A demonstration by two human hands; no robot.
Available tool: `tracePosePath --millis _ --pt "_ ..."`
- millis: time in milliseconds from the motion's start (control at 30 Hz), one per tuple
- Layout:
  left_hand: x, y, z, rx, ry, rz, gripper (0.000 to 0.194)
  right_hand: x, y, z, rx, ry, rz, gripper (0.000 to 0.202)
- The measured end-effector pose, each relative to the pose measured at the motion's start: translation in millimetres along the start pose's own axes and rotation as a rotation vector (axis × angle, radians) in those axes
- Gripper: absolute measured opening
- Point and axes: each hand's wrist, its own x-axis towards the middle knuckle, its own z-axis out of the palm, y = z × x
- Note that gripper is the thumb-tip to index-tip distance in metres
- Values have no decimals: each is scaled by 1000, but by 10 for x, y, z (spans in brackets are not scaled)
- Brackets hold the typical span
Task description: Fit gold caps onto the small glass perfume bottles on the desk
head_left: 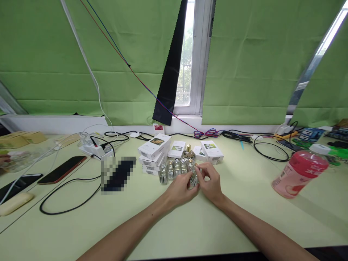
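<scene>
Several small glass bottles in clear wrap [170, 169] stand in a row at the middle of the table. My left hand [181, 188] is closed around the lower part of the wrapped bottle at the right end [194, 179]. My right hand [210, 181] pinches at the top of that same bottle, thumb and forefinger together. Behind the row stands a rounder bottle with a gold cap [188, 152]. White boxes [154, 146] are stacked at the left of the row, and more white boxes [212, 151] lie behind it.
A pink bottle [300, 172] stands at the right. Phones [62, 169], a power strip [95, 148] and a looped black cable [43, 206] are at the left. Coiled cables [236, 136] run along the back. Part of another person's hand [4, 158] shows at the left edge.
</scene>
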Motion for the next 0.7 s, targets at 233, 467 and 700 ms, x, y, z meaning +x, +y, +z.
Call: tracePosePath --millis 233,467,700 --pt "4 4 -11 -33 -25 -13 12 13 -7 0 -5 3 60 7" --pt "-5 17 -13 -35 -15 -7 15 -17 28 12 43 -1 124 6" --pt "2 62 -29 -23 -33 -14 15 -17 30 2 89 -21 179 16"
